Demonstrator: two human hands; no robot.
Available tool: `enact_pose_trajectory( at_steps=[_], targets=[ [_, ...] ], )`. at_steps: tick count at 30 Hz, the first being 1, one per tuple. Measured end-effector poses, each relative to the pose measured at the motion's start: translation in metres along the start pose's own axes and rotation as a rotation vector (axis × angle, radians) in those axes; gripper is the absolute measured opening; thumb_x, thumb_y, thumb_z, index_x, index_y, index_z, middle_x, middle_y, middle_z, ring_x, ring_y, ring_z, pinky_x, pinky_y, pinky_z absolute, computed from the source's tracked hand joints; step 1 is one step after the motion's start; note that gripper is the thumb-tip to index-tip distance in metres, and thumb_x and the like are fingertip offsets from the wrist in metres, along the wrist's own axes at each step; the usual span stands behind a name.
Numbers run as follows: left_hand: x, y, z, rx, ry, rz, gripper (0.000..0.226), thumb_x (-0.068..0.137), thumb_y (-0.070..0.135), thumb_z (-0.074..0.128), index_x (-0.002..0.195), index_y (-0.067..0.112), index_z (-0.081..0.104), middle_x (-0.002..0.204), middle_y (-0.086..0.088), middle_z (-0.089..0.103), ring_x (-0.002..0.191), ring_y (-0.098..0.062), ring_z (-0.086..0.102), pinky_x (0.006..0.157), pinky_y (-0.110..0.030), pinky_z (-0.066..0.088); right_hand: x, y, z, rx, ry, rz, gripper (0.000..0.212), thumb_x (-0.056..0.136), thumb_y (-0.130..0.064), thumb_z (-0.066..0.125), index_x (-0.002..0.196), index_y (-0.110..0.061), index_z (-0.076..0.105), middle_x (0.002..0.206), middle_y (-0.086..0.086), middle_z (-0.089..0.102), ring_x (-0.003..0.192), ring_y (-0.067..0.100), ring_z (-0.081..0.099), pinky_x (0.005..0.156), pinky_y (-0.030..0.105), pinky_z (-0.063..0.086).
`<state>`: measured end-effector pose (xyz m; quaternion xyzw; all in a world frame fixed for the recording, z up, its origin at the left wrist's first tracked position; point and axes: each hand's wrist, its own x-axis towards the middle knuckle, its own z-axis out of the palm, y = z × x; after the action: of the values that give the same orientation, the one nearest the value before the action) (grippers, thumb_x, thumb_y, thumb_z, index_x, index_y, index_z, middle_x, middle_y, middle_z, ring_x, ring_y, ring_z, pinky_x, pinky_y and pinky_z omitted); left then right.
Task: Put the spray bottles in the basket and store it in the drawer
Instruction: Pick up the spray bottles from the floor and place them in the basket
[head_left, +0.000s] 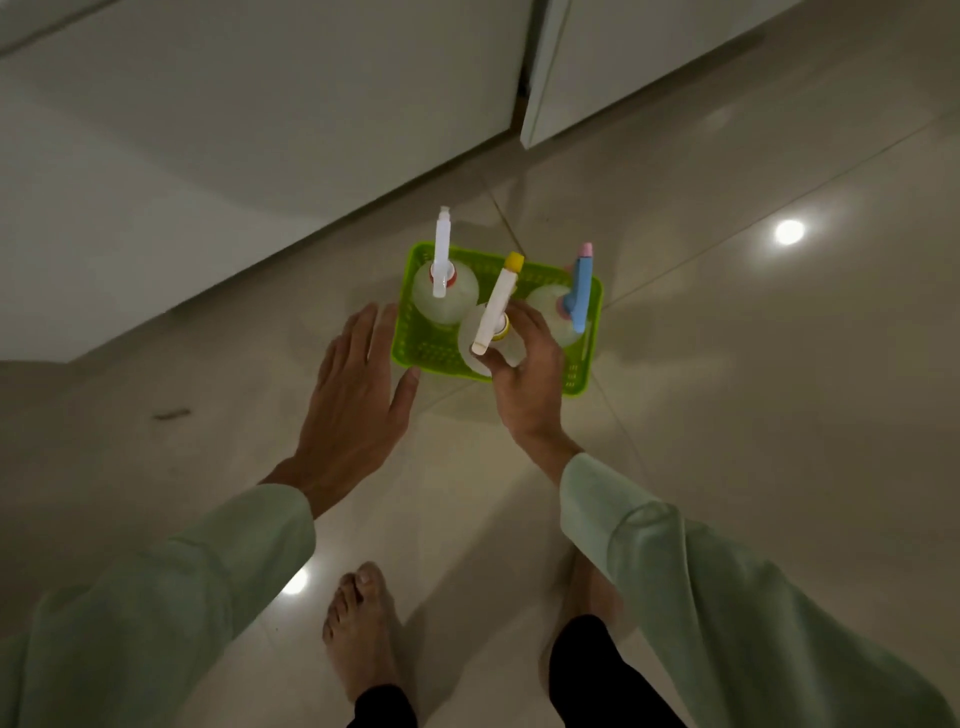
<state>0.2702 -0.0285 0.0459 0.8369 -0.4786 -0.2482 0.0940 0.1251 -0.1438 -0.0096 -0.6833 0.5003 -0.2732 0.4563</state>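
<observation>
A bright green plastic basket (576, 371) sits on the tiled floor. Three clear spray bottles stand upright in it: one with a white trigger head (443, 249) at the left, one with a white head and yellow nozzle (500, 304) in the middle front, one with a blue and pink head (581, 291) at the right. My right hand (527, 374) is curled around the neck of the middle bottle. My left hand (358, 395) is spread flat, fingers apart, beside the basket's left wall, thumb near its front corner.
White cabinet fronts (270, 130) run along the floor behind the basket, with a dark gap (524, 88) between two panels. My bare feet (358, 629) stand on the glossy floor below the basket. A small dark scrap (171, 414) lies at the left.
</observation>
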Motion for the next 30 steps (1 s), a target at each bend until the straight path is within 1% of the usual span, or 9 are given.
enact_pose_trajectory(
  at_steps=[3, 6, 8, 13, 17, 20, 22, 24, 30],
  targets=[
    [0.009, -0.003, 0.006, 0.002, -0.012, 0.011, 0.066, 0.101, 0.033, 0.047, 0.157, 0.009, 0.021, 0.163, -0.016, 0.025, 0.151, -0.033, 0.026, 0.123, -0.046, 0.024, 0.002, 0.012, 0.005, 0.028, -0.046, 0.083, 0.047, 0.074, -0.005, 0.08, 0.119, -0.01, 0.067, 0.112, -0.008, 0.068, 0.108, -0.002, 0.06, 0.098, 0.013, 0.044],
    [0.02, -0.006, 0.01, 0.002, -0.009, 0.018, 0.065, 0.101, 0.033, 0.046, 0.156, 0.008, 0.022, 0.163, -0.017, 0.026, 0.15, -0.034, 0.027, 0.122, -0.048, 0.026, 0.008, 0.021, 0.008, 0.02, -0.095, 0.119, 0.046, 0.077, -0.001, 0.078, 0.121, -0.007, 0.067, 0.116, 0.008, 0.073, 0.116, 0.027, 0.065, 0.102, 0.045, 0.052],
    [0.027, -0.006, 0.01, -0.009, 0.003, 0.023, 0.064, 0.102, 0.034, 0.044, 0.156, 0.009, 0.021, 0.163, -0.016, 0.025, 0.151, -0.033, 0.025, 0.122, -0.047, 0.025, 0.011, 0.027, 0.009, 0.009, -0.124, 0.139, 0.047, 0.078, 0.003, 0.076, 0.123, -0.002, 0.067, 0.123, 0.014, 0.071, 0.128, 0.037, 0.059, 0.109, 0.053, 0.046],
    [0.037, -0.001, 0.008, -0.022, 0.013, 0.029, 0.064, 0.102, 0.034, 0.044, 0.157, 0.01, 0.021, 0.163, -0.015, 0.025, 0.151, -0.033, 0.026, 0.121, -0.048, 0.026, 0.015, 0.028, 0.009, -0.014, -0.133, 0.146, 0.051, 0.079, 0.006, 0.075, 0.128, 0.0, 0.064, 0.129, 0.017, 0.068, 0.132, 0.035, 0.057, 0.113, 0.048, 0.044],
    [0.037, -0.001, 0.01, -0.018, -0.014, 0.033, 0.064, 0.102, 0.034, 0.043, 0.157, 0.01, 0.02, 0.164, -0.015, 0.024, 0.151, -0.033, 0.025, 0.121, -0.048, 0.026, 0.008, 0.029, 0.004, -0.016, -0.112, 0.179, 0.059, 0.076, 0.007, 0.074, 0.132, -0.003, 0.059, 0.112, 0.0, 0.067, 0.104, 0.003, 0.058, 0.094, 0.01, 0.045],
    [0.034, -0.003, 0.013, -0.037, -0.018, 0.018, 0.064, 0.102, 0.034, 0.044, 0.157, 0.01, 0.022, 0.163, -0.015, 0.025, 0.151, -0.032, 0.026, 0.121, -0.049, 0.027, -0.001, 0.03, -0.005, -0.037, -0.098, 0.16, 0.065, 0.074, 0.008, 0.075, 0.136, -0.004, 0.057, 0.129, 0.002, 0.064, 0.12, -0.002, 0.051, 0.103, 0.006, 0.038],
    [0.033, -0.004, 0.013, -0.079, -0.018, -0.017, 0.064, 0.102, 0.033, 0.045, 0.157, 0.011, 0.022, 0.163, -0.015, 0.025, 0.151, -0.031, 0.024, 0.122, -0.048, 0.026, -0.011, 0.026, -0.015, -0.068, -0.065, 0.175, 0.064, 0.074, 0.011, 0.072, 0.135, -0.005, 0.059, 0.138, 0.007, 0.062, 0.13, 0.01, 0.053, 0.112, 0.017, 0.04],
    [0.033, -0.003, 0.011, -0.128, -0.019, -0.059, 0.064, 0.101, 0.032, 0.046, 0.157, 0.012, 0.021, 0.164, -0.014, 0.025, 0.152, -0.03, 0.023, 0.122, -0.046, 0.026, -0.023, 0.024, -0.029, -0.156, 0.028, 0.163, 0.056, 0.075, 0.011, 0.066, 0.129, -0.006, 0.063, 0.132, 0.01, 0.063, 0.125, 0.024, 0.059, 0.109, 0.032, 0.047],
    [0.049, -0.009, 0.028, -0.353, -0.016, -0.346, 0.067, 0.097, 0.026, 0.056, 0.156, 0.011, 0.025, 0.161, -0.015, 0.029, 0.147, -0.033, 0.032, 0.117, -0.043, 0.031, -0.029, 0.044, -0.051, -0.221, 0.264, 0.379, 0.049, 0.089, -0.006, 0.068, 0.135, -0.007, 0.053, 0.132, 0.011, 0.056, 0.121, 0.03, 0.055, 0.101, 0.038, 0.046]
  ],
)
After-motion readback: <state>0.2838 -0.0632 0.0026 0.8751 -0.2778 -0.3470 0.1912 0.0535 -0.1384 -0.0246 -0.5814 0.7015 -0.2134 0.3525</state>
